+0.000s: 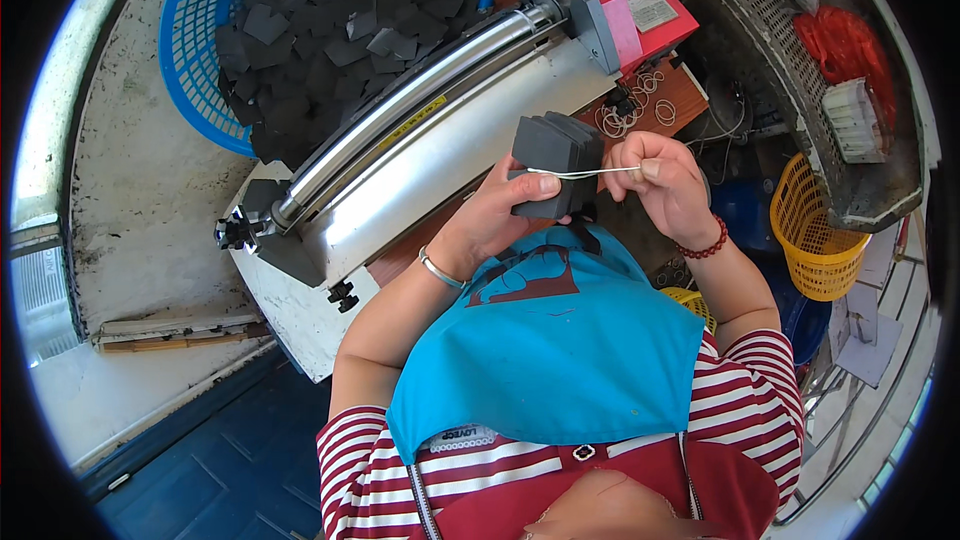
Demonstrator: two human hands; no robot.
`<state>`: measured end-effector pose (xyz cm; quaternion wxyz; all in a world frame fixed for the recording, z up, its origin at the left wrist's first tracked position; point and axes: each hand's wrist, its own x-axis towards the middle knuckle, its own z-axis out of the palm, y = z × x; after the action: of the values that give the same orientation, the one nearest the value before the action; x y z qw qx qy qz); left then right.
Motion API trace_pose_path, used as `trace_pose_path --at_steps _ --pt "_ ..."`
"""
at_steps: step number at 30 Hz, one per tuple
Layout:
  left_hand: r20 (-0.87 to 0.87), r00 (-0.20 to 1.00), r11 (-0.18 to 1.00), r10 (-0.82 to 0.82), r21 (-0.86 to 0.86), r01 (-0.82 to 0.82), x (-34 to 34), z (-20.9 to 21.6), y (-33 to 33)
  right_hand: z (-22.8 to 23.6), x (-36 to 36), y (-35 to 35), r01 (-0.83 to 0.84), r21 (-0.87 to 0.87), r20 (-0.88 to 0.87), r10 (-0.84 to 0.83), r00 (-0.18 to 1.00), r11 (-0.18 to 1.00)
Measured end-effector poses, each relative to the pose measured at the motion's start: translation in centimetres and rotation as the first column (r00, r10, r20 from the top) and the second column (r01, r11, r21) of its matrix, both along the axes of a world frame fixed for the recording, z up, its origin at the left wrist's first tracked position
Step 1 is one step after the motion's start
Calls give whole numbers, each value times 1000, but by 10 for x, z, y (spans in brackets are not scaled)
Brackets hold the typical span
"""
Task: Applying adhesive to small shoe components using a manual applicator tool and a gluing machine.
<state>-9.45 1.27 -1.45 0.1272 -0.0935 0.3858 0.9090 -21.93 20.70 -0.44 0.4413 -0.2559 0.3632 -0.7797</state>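
A stack of dark grey square sheets (552, 148) is held upright in front of my apron by my left hand (492, 210), its thumb pressed on the near face. Around the stack runs a thin pale rubber band (585, 175). My right hand (662, 180), just right of the stack, pinches the band between thumb and fingers and pulls it out taut to the side. The fingers of my left hand behind the stack are mostly hidden.
Beyond my hands stands a machine with a long metal roller (420, 75) and a red end housing (645, 0). A blue basket (185, 50) heaped with dark squares sits behind it. Loose rubber bands (640, 100) lie on the brown tabletop. A yellow basket (820, 240) stands at right.
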Motion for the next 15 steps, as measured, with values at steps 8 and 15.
trace_pose_path --at_steps 8,15 --pt "64 998 992 -4 127 -4 1 5 6 18 16 -6 546 -41 -996 -80 48 837" --pt "114 993 998 27 -52 -21 8 3 7 2 26 -9 570 -45 -993 -97 61 820"
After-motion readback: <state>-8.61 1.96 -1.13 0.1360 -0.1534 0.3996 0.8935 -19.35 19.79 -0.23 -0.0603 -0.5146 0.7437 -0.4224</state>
